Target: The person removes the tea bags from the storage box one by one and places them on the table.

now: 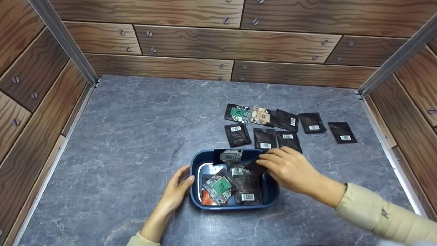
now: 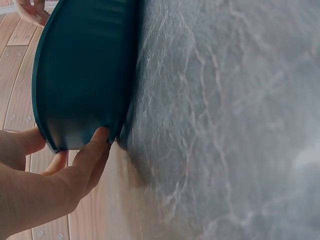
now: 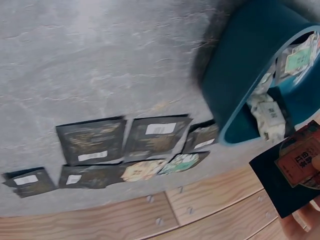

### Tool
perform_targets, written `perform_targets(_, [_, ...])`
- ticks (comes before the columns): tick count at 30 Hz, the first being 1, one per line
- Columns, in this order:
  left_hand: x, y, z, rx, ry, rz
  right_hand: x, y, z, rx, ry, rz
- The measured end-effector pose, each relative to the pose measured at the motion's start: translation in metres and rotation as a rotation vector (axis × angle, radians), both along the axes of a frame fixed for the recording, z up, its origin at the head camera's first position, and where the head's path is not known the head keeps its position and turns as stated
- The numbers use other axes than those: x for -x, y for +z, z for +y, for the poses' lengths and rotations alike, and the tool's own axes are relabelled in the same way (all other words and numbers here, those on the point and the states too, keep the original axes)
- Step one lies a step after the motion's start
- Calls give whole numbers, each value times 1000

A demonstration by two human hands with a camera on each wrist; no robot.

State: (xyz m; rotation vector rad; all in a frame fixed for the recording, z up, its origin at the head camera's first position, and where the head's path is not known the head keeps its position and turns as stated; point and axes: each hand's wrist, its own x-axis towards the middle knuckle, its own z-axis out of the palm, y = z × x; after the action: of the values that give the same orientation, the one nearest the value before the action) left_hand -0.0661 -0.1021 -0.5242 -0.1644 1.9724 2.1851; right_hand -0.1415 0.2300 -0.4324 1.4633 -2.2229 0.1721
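Note:
A blue plastic bin (image 1: pixel 235 207) stands on the table with several black sachets inside, among them a green-labelled sachet (image 1: pixel 221 185) and a barcode-side-up sachet (image 1: pixel 248 188). My left hand (image 1: pixel 175 191) rests against the bin's left end, fingers and thumb on its outer wall and rim. In the left wrist view, the fingers touch the bin's outer wall (image 2: pixel 85 75). My right hand (image 1: pixel 290 169) pinches a black sachet (image 1: pixel 254 166) above the bin's right part. In the right wrist view, that sachet shows a red label (image 3: pixel 297 162).
Beyond the bin, several black sachets lie in two loose rows, including a green-labelled one (image 1: pixel 239 113), a cream-labelled one (image 1: pixel 261 116) and a far-right one (image 1: pixel 342 132). Wood-patterned panels (image 1: pixel 205 41) enclose the back and sides of the grey marbled table (image 1: pixel 136 136).

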Motion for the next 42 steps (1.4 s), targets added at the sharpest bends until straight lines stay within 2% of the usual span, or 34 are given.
perform_targets(8, [0,-1,0,4,0,0,6,3,31,52,-97,-4])
perform_targets(16, [0,-2,-1,0,-4,10,17,-8,64,63,-235,-21])
perform_targets(29, [0,-1,-1,-11,-9,8,39,-33,107,90,-326,-9])
perform_targets(42, [0,-1,-1,-4,-5,1,58,-55,140,43,-396,27])
